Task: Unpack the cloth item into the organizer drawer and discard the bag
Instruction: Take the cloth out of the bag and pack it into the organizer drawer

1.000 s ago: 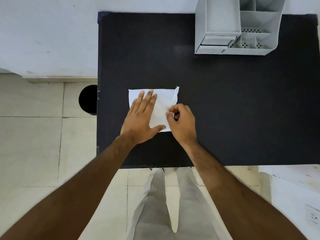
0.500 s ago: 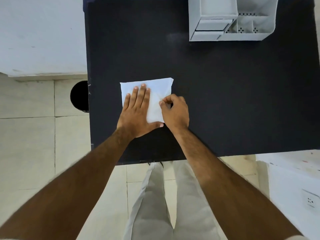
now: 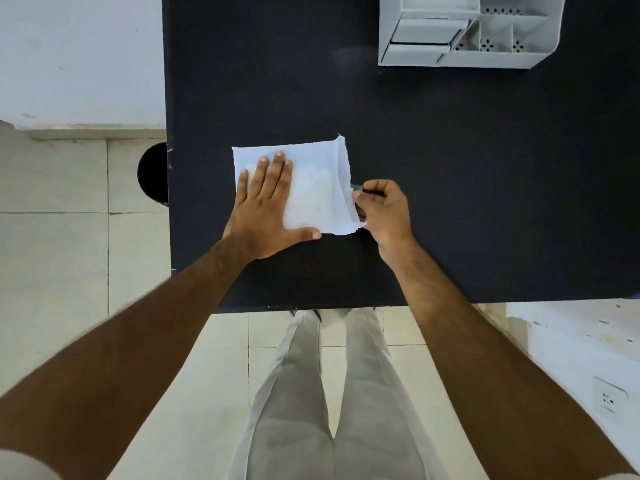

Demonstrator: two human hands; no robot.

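A flat white bag (image 3: 313,188) with something pale folded inside lies on the black table (image 3: 450,174), left of centre. My left hand (image 3: 268,209) presses flat on the bag's left half, fingers spread. My right hand (image 3: 382,211) is closed at the bag's right edge, pinching a bit of material that sticks out of the opened side. Whether that bit is the cloth or the bag's flap I cannot tell. The grey organizer (image 3: 467,32) stands at the table's far right, its small drawer (image 3: 424,41) slightly pulled out.
A round black bin (image 3: 152,173) sits on the tiled floor just left of the table. A white wall fills the far left. A white surface with a socket (image 3: 609,398) lies at the lower right. My legs stand at the table's near edge.
My right hand has moved from on top of the bag to its right edge, and the bag's right side is now lifted and opened. My left hand stays flat on it.
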